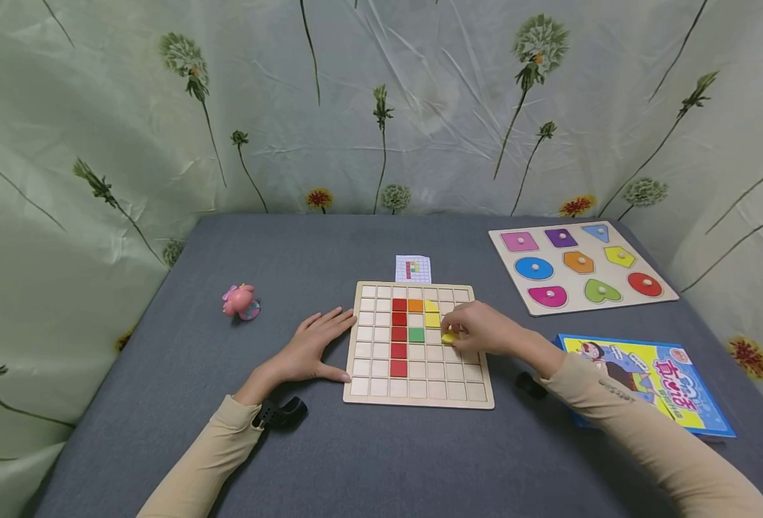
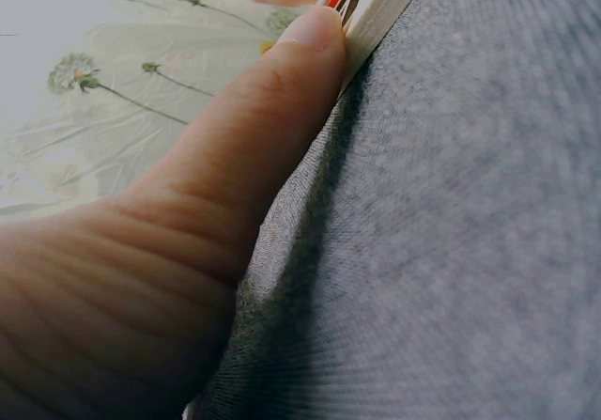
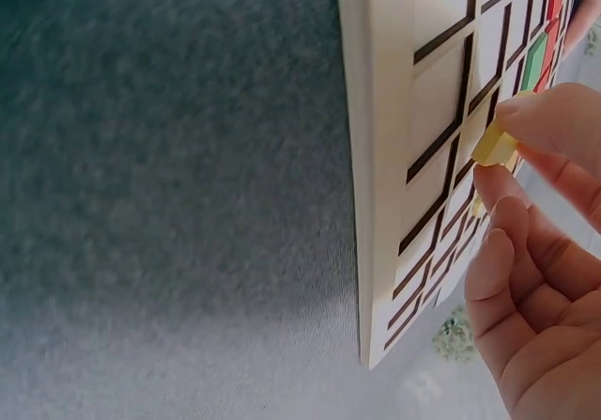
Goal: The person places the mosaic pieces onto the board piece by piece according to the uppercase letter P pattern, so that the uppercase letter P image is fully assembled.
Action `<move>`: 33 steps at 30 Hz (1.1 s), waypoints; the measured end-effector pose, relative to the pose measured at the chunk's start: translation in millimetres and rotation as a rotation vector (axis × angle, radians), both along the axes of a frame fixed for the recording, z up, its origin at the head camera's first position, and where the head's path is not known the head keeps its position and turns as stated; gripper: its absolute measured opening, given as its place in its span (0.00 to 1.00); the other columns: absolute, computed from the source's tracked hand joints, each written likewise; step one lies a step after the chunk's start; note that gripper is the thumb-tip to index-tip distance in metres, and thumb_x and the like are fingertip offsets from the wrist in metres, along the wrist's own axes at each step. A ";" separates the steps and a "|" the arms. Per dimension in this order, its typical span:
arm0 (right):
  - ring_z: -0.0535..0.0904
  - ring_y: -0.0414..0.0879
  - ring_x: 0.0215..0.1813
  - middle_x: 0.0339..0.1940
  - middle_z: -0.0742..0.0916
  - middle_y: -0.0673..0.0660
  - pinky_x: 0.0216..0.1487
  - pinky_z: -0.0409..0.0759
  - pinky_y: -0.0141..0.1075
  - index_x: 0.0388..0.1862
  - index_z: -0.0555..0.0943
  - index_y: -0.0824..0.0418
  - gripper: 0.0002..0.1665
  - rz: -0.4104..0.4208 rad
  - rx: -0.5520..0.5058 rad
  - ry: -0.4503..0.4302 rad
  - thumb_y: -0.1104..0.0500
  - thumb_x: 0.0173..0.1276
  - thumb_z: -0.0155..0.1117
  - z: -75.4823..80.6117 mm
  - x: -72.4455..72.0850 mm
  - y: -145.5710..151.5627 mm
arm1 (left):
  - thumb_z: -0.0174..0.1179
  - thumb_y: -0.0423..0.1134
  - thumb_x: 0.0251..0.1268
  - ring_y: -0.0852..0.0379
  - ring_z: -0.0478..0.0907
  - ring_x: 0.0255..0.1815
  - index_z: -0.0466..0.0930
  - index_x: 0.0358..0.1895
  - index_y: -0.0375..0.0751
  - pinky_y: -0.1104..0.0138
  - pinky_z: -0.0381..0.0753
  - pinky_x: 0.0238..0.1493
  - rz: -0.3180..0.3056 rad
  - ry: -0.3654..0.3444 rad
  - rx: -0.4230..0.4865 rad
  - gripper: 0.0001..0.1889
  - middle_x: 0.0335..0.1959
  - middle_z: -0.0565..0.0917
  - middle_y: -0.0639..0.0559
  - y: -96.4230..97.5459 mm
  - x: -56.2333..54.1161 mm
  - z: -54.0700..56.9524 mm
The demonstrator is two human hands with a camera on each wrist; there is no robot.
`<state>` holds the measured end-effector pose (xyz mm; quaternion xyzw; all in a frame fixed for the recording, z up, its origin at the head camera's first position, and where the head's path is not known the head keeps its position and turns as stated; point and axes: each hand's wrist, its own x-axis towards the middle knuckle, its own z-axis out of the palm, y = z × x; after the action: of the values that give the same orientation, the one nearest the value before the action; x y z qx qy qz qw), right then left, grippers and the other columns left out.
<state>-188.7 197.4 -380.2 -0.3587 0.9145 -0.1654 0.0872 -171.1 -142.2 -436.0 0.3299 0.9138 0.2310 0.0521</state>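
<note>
A wooden grid board lies flat in the middle of the table. A column of red tiles fills part of it, with an orange tile, a green tile and two yellow tiles to its right. Between thumb and fingertip, my right hand pinches another yellow tile over the right-hand squares. Whether that tile touches the board, I cannot tell. My left hand rests at the board's left edge, fingers spread; in the left wrist view its thumb touches the side.
A small printed pattern card lies just behind the board. To the left stands a pink figurine. A shape puzzle board is at the back right, and a blue and yellow box lies beneath my right forearm.
</note>
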 end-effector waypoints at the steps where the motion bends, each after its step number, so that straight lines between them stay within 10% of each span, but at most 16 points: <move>1: 0.70 0.38 0.30 0.25 0.80 0.48 0.32 0.67 0.27 0.34 0.84 0.56 0.08 0.004 0.000 0.003 0.63 0.53 0.67 -0.3 0.1 -0.9 | 0.71 0.59 0.40 0.44 0.50 0.77 0.56 0.72 0.42 0.44 0.46 0.70 0.000 0.001 0.000 0.54 0.74 0.59 0.46 -0.1 0.0 0.0; 33: 0.76 0.41 0.36 0.34 0.84 0.52 0.39 0.78 0.33 0.35 0.85 0.58 0.08 0.175 -0.028 0.147 0.67 0.56 0.67 -5.7 -2.8 -17.2 | 0.71 0.58 0.41 0.43 0.51 0.77 0.56 0.72 0.42 0.43 0.47 0.70 0.006 -0.004 -0.004 0.53 0.74 0.59 0.46 1.4 3.2 1.0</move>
<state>-191.5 180.3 -385.9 -0.4494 0.8813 -0.1433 0.0289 -168.0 -140.8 -435.0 0.3263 0.9152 0.2302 0.0540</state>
